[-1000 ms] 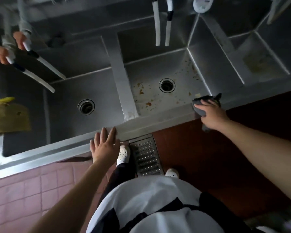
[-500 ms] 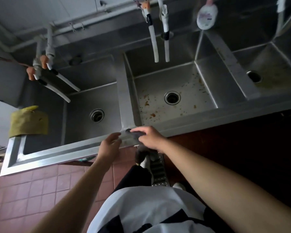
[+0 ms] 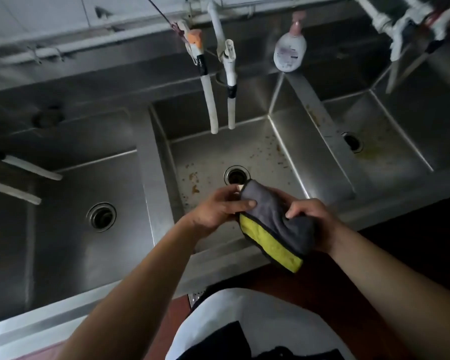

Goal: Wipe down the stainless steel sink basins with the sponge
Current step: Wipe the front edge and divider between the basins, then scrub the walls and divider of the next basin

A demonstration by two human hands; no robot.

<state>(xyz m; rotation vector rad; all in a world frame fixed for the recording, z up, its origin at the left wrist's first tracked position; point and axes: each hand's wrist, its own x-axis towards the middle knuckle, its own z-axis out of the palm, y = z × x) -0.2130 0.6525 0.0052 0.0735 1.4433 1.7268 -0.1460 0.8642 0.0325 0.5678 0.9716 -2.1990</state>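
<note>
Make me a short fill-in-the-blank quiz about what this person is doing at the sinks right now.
1. The sponge is grey on one side and ____ on the other.
2. The left hand and right hand hold it above the ____ basin of the three.
3. Brown specks dot that basin's floor around its ____.
4. The soap bottle at the back has a ____ pump.

Missing words: yellow; middle; drain; pink

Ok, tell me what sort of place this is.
Probably a commercial kitchen's washing-up area: a stainless steel sink with three basins in a row, hose taps hanging over them, and a pump soap bottle on the back ledge.
</note>
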